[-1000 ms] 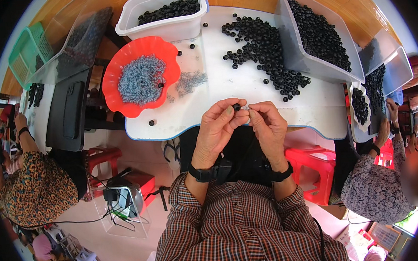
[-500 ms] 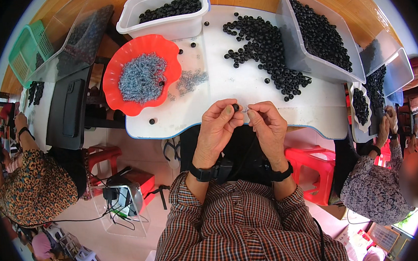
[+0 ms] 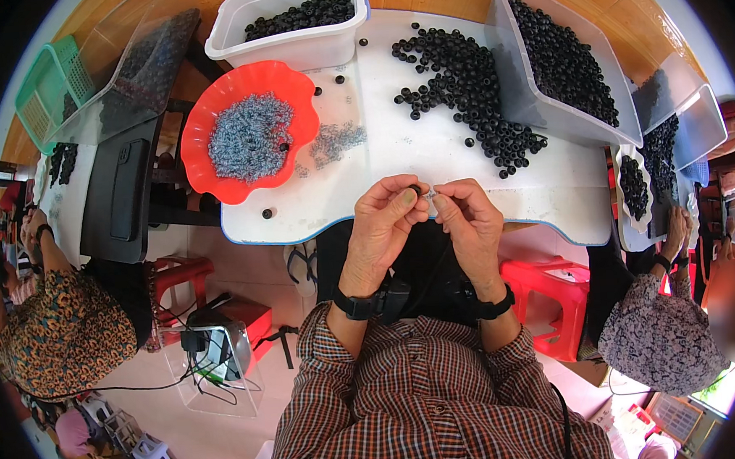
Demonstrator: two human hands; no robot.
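Observation:
Pinched between thumb and forefinger of my left hand is a small black round piece. My right hand pinches a tiny pale, clear-looking bit beside it; its exact shape is too small to make out. Both hands meet just over the front edge of the white table. To the left, a red scalloped bowl holds a heap of small bluish-grey translucent pieces. More black round pieces lie in a loose pile at the far right.
A white basin and a clear plastic bin, both with black pieces, stand at the back. Small translucent bits are scattered beside the bowl. Red stools stand below. People work at left and right.
The black piece has turned a little in my left fingers, and my right fingertips have come slightly closer to it. The people at both sides have shifted their arms.

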